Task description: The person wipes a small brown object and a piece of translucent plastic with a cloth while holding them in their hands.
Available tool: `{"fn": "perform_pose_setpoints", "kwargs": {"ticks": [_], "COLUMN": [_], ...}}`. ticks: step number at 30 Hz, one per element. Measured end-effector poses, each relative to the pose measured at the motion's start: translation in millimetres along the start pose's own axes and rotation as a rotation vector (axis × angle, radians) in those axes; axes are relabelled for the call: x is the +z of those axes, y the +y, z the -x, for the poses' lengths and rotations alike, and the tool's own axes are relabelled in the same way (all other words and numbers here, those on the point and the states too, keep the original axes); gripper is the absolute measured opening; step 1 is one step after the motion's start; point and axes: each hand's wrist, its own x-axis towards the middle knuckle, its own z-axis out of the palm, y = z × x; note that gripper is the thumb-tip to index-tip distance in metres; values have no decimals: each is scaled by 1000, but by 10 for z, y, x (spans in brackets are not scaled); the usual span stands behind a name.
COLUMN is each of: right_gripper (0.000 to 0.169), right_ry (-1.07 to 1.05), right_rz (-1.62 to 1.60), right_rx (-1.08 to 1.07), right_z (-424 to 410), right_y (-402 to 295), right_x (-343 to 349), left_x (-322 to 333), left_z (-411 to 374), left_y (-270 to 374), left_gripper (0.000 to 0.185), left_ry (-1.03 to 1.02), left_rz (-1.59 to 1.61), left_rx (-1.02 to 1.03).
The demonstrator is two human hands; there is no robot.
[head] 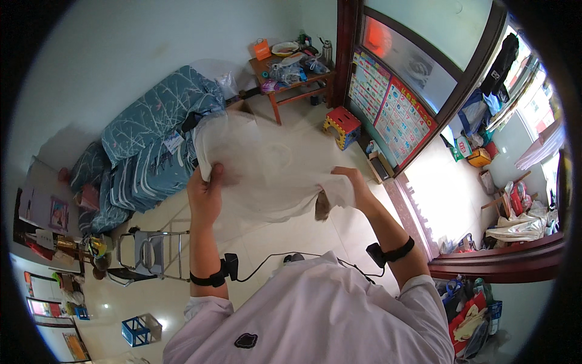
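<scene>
Between my two hands spreads a thin whitish piece of cloth or plastic film (273, 168), blurred by motion and partly see-through. My left hand (205, 193) pinches its left edge, thumb on top. The opposite edge is gripped by my right hand (353, 186), whose fingers are partly hidden by the material. Below that grip, a small brown patch (322, 207) shows at the lower edge; what it is, I cannot tell. The whole piece hangs in the air over the tiled floor, in front of my chest.
A sofa with a teal patterned cover (154, 132) stands at the left. Beyond is a cluttered wooden table (273, 91), with a colourful step stool (342, 126) nearby. A metal-framed folding chair (150, 255) and blue plastic stool (135, 331) are lower left. A doorway opens right.
</scene>
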Motion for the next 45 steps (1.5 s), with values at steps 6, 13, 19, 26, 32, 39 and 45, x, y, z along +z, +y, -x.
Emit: {"fn": "perform_pose_setpoints", "kwargs": {"ticks": [6,13,19,26,32,39,45], "right_gripper": [27,36,30,26,34,30,29], "right_ry": [165,242,311,398,390,228,412], "right_rz": [-435,-369,8,4,138,274,294], "right_rx": [108,208,194,149,171,147,180], "right_z": [-1,-18,1,59,44,112,69], "right_y": [6,-55,11,59,171,246,305], "right_x": [-28,-111,-273,-354,-350,-299,-324], "left_x": [171,505,536,444,389,128,23], "left_z": [60,310,174,118,-5,-102,-8], "left_y": [-227,-488,-489,-476,-423,-356,-217], "left_gripper": [54,48,40,38,36,55,36], "left_ry": [-164,-428,-306,-182,-54,-68,-66], "left_rz": [732,432,271,74,-449,-757,-710], "left_rx": [-58,-308,-279,-68,4,589,694]}}
